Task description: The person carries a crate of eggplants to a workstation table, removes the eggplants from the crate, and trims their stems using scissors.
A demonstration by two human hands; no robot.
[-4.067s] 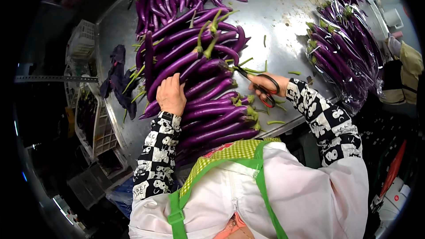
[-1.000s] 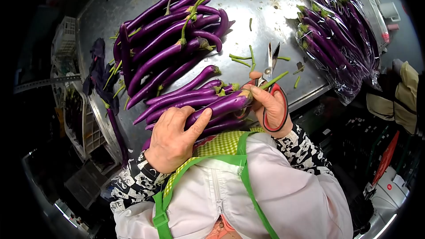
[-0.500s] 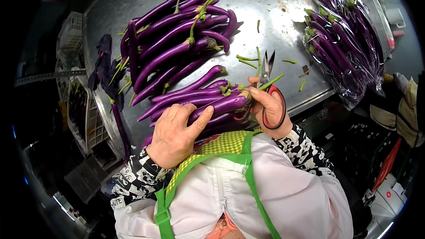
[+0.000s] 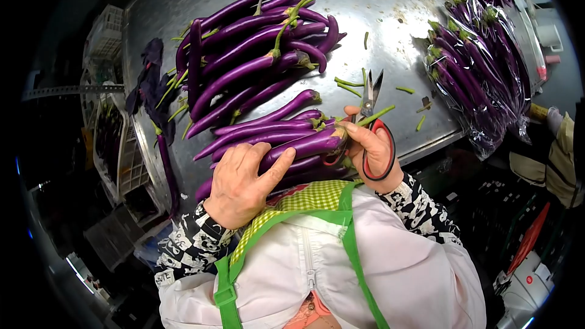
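Note:
My left hand [image 4: 241, 186] rests on a long purple eggplant [image 4: 308, 147], its thumb along the skin and its fingers curled over the side. Scissors [image 4: 370, 102] with red and black handles sit in my right hand [image 4: 376, 153], blades slightly apart and pointing away from me. The thumb and a finger of that hand are at the eggplant's stem end, beside a green stem [image 4: 376, 116]. Several more eggplants [image 4: 256, 139] lie alongside, partly hidden beneath my hands. Farther back is a larger heap of eggplants [image 4: 244, 55], some with long green stems.
Cut stem pieces [image 4: 348, 81] are scattered on the metal table [image 4: 390, 30]. Clear plastic bags of eggplants [image 4: 472, 73] lie at the right. A dark purple cloth or glove [image 4: 148, 82] is on the left edge, near a lone eggplant [image 4: 167, 173]. White crates [image 4: 131, 161] stand beside the table.
The view has shifted slightly, so the table and heap appear a little farther right. Both hands keep nearly the same hold on the eggplant and the scissors.

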